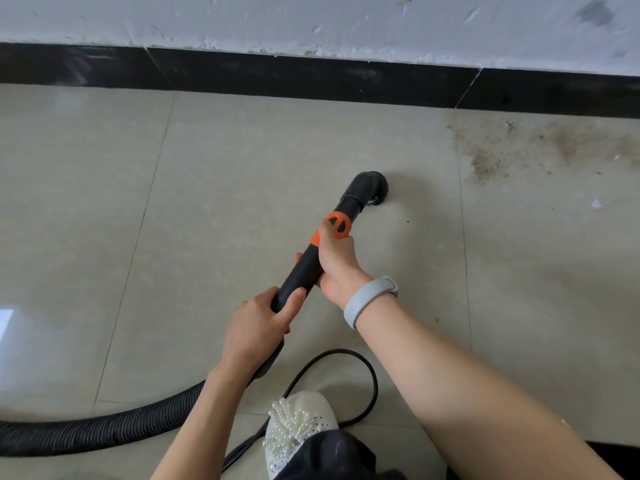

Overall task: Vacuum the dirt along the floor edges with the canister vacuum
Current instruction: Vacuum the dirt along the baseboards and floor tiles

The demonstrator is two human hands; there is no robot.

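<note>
A black vacuum wand (304, 268) with an orange collar (338, 224) slants up to a round brush nozzle (375, 188) that rests on the beige tile floor. My right hand (337, 258) grips the wand just below the collar, thumb on the orange part. My left hand (258, 323) grips the wand's lower end, where the ribbed black hose (104, 427) joins it. A patch of brown dirt (519, 147) lies on the tiles along the black skirting (311, 74), to the right of the nozzle and apart from it.
The hose runs off to the lower left. A thin black power cord (372, 375) loops beside my white beaded shoe (298, 424). A scuffed white wall (311, 22) rises above the skirting. A small white scrap (596, 203) lies at the right.
</note>
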